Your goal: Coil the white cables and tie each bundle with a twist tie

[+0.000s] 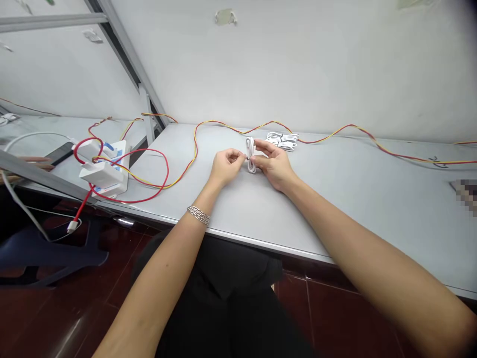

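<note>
A coiled white cable (pixel 251 144) stands upright over the grey tabletop, with a thin dark tie (pixel 248 158) around its middle. My right hand (pixel 275 164) holds the coil from the right, thumb in front and fingers behind it. From the left, my left hand (pixel 227 166) pinches at the tie's end with thumb and forefinger. Just behind my right hand lies a stack of bundled white cables (pixel 283 141), each bound with a dark tie.
A power strip (pixel 121 169) with white plugs (pixel 101 175) sits at the left, looped by a red cable (pixel 167 171). Red and yellow wires (pixel 350 126) run along the wall. Beyond the metal frame (pixel 128 57), another person's hand (pixel 33 164) is near a dark phone-like device (pixel 60 153).
</note>
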Motion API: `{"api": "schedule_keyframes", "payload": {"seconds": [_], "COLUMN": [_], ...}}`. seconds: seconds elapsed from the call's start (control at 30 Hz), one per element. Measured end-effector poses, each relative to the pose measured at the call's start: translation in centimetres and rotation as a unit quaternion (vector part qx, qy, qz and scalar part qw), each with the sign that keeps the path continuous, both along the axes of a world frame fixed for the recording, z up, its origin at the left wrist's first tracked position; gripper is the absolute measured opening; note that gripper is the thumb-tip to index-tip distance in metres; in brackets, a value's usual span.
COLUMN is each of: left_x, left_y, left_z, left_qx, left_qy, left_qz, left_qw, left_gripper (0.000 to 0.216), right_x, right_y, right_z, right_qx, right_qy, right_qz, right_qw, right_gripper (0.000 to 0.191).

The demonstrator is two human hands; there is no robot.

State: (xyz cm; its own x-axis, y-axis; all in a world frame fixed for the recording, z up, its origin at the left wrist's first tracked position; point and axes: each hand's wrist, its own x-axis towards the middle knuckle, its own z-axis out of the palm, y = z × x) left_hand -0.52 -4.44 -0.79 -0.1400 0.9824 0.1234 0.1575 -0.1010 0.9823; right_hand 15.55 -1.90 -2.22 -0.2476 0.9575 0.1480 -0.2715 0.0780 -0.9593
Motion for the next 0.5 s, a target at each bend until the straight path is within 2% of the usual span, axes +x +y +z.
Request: {"api": "schedule_keyframes", "payload": {"seconds": [0.23, 0.33, 0.5], "left_x": [-0.24, -0.31, -0.16], "left_y": [0.47, 0.53, 0.46], "left_z": [-0.04, -0.16, -0.07], "left_qx": [-0.013, -0.009, -0.012], "left_qy": [-0.032, -0.038, -0.056], "left_qz": [0.002, 0.006, 0.018], "left_qw": [0.999, 0.999, 0.998], "left_gripper": [0.018, 0.016, 0.014], "right_x": [-0.63, -0.79, -0.69], "right_y": [-0.54, -0.71, -0.46], "right_z": [0.23, 0.22, -0.17], "right_qx": [0.098, 0.123, 0.188], "right_qy": [-0.039, -0.060, -0.128], "right_qz": [-0.008, -0.015, -0.070], "right_qw": [0.994, 0.990, 0.971], "right_gripper": [0.046, 0.033, 0.015]}}
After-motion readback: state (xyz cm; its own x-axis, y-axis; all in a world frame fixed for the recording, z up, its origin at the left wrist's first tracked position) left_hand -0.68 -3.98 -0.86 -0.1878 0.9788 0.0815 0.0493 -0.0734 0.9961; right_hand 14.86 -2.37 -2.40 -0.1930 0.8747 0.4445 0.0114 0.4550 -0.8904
